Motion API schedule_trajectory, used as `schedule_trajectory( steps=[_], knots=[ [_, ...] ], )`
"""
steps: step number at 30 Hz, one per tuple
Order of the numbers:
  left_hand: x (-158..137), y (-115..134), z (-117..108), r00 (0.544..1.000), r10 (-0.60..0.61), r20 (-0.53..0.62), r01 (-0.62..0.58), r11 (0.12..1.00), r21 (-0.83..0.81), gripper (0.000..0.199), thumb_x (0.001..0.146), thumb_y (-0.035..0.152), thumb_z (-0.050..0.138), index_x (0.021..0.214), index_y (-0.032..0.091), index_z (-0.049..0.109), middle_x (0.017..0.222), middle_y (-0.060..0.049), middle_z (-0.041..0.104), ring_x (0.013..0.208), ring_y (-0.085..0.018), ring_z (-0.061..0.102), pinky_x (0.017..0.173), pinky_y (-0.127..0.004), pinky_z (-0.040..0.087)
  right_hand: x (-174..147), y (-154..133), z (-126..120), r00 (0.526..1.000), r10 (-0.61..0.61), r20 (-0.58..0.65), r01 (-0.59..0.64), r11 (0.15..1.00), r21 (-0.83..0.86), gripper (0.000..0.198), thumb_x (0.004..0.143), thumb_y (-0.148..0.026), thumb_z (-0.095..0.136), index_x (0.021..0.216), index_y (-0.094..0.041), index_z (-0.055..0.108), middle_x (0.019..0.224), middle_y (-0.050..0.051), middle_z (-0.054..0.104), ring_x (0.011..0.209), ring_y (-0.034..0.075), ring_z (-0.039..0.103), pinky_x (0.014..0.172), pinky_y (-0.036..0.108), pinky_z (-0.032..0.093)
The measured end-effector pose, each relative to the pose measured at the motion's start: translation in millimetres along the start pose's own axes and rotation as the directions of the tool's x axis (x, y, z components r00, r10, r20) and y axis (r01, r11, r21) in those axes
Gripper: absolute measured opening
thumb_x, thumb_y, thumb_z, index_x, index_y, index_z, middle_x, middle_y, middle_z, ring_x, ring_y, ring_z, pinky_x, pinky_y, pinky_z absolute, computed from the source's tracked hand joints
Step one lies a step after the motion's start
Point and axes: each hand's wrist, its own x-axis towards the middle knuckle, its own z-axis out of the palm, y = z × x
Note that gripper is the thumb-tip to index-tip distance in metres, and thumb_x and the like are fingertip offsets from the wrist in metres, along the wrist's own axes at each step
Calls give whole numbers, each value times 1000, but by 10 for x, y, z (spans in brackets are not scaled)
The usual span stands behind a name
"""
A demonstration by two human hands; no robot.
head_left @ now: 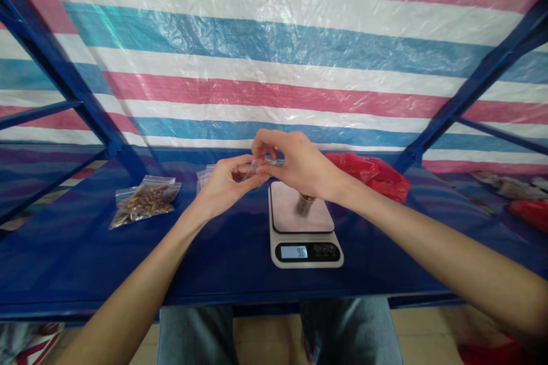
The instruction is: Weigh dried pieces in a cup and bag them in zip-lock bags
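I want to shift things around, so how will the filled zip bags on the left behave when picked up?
The filled zip bags will probably flop, since their clear plastic looks thin. The brown pieces inside look loose, so they may shift and bunch. The shiny plastic could feel slightly slippery.

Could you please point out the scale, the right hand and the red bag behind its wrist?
Scale [286,218]: head view, bare weighing plate.
Right hand [302,163]: head view, back of the hand.
Red bag [375,175]: head view, crumpled upper part.
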Motion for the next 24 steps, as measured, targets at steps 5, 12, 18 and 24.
schedule_trajectory(
  steps=[5, 12, 18, 24],
  knots=[
    [14, -6, 17, 999, 40, -8, -40, 999, -32, 33, 90, 48, 77, 85, 16, 76, 86, -6, 79, 77, -20, 73, 71, -29, 59, -7, -81, 55, 996, 5, 86, -7, 1000, 22, 21, 90, -2, 56, 96, -21, 61, 86, -3, 71, 79, 14, 64, 73, 27, 42],
    [-2, -33, 75, 997, 65, -50, -62, 997, 50, 19, 85, 34, 79, 79, 18, 73, 81, -5, 75, 83, -24, 73, 75, -32, 60, -58, -55, 70, 982, -31, 189, -7, 980, 198, 23, 91, -2, 57, 101, -22, 58, 102, 1, 77, 93, 16, 70, 79, 27, 47],
    [-7, -39, 98, 992, 104, -72, -98, 992, 78, 19, 94, 34, 70, 106, 20, 72, 103, -5, 78, 100, -24, 73, 93, -34, 57, -120, -19, 42, 999, -16, -33, 12, 995, -97, 20, 91, -6, 58, 98, -20, 70, 95, 3, 75, 94, 20, 60, 82, 32, 45],
    [-24, -13, 84, 986, 164, -24, -152, 953, 261, 14, 90, 20, 61, 103, 19, 65, 100, -2, 74, 91, -19, 68, 80, -27, 52, -152, 14, 112, 969, -69, 238, 110, 981, -163, 35, 92, 0, 54, 104, -21, 78, 105, 4, 79, 91, 20, 59, 86, 35, 46]
  ],
)
